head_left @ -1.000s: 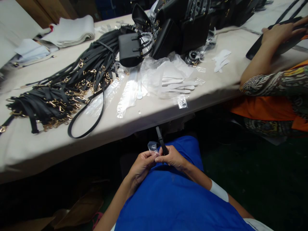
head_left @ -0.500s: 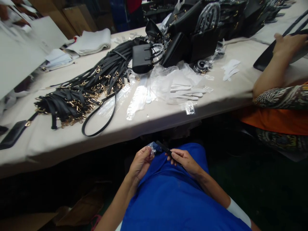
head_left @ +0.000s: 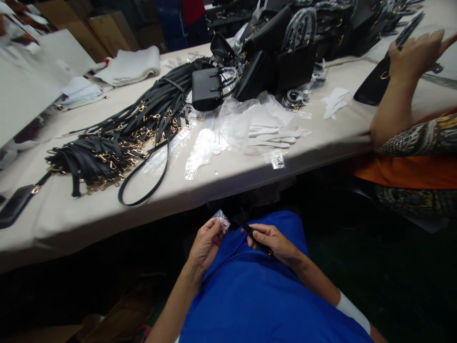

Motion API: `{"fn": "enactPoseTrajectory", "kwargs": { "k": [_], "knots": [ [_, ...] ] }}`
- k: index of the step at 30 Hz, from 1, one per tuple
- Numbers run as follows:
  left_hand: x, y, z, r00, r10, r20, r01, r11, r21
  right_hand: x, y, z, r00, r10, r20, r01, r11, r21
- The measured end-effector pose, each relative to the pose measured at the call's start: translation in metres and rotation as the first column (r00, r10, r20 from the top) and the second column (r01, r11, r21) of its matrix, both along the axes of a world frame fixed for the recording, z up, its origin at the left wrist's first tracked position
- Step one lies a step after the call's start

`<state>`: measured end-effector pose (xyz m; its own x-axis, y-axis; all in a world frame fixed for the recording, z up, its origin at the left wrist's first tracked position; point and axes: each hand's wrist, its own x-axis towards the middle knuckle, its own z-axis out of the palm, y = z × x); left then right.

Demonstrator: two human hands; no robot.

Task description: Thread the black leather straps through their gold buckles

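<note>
Strap (head_left: 254, 236) lies pinched in right hand (head_left: 273, 240), its end pointing left toward the plastic wrap (head_left: 223, 220) clamped in left hand (head_left: 207, 243) fingers.

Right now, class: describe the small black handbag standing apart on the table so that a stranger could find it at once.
Start at the long pale table and follow the pile of black straps to its far end. There stands the small black handbag, upright, apart from the heap of bags; its handle is wrapped in clear plastic.

Both forearms reach forward, low over the lap. The left hand (head_left: 206, 240) pinches with fingertips raised; the right hand (head_left: 273, 240) lies palm-down, fingers curled in a closed grip.
</note>
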<state>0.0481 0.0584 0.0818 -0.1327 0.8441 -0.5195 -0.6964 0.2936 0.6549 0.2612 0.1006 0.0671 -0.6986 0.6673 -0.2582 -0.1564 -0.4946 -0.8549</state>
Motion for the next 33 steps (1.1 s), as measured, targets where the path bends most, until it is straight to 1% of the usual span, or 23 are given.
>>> {"fn": "enactPoseTrajectory", "kwargs": {
  "k": [3,5,11,13,18,23,26,29,31,33],
  "knots": [
    [0.000,-0.001,-0.002,0.999,0.009,-0.042,-0.009,1.000,0.000,0.001,0.000,0.004,0.996,0.075,-0.048,-0.075,0.997,0.012],
    [-0.001,0.000,-0.003,0.998,0.030,-0.052,-0.030,1.000,-0.004,0.003,0.000,0.006,0.994,0.094,-0.046,-0.094,0.995,0.018],
    [-0.004,0.001,-0.003,0.997,0.051,-0.053,-0.052,0.998,-0.025,0.010,0.007,0.009,0.999,0.007,0.052,-0.009,0.999,0.051],
    [-0.004,0.001,-0.003,0.998,0.046,-0.043,-0.047,0.999,-0.024,0.012,0.009,0.011,0.998,0.013,0.060,-0.016,0.998,0.061],
    [-0.005,0.002,-0.005,0.999,0.031,-0.030,-0.031,0.999,-0.026,0.012,0.008,0.013,0.999,0.036,0.035,-0.037,0.999,0.033],
    [-0.007,0.007,-0.006,0.998,0.047,0.031,-0.045,0.996,-0.075,0.013,0.003,0.011,0.995,0.015,0.096,-0.020,0.999,0.050],
    [-0.008,0.010,-0.008,0.993,0.095,0.067,-0.086,0.988,-0.126,0.015,0.003,0.012,0.998,0.043,0.036,-0.044,0.999,0.005],
    [-0.010,0.011,-0.011,0.988,0.129,0.078,-0.116,0.980,-0.161,0.018,0.003,0.014,0.997,0.074,-0.013,-0.074,0.997,-0.001],
    [-0.011,0.012,-0.012,0.985,0.148,0.084,-0.132,0.975,-0.178,0.019,0.002,0.016,0.996,0.077,0.037,-0.077,0.997,0.008],
    [-0.012,0.013,-0.012,0.981,0.170,0.097,-0.148,0.968,-0.202,0.019,0.000,0.016,0.992,0.043,0.122,-0.049,0.997,0.051]
  ]
}}
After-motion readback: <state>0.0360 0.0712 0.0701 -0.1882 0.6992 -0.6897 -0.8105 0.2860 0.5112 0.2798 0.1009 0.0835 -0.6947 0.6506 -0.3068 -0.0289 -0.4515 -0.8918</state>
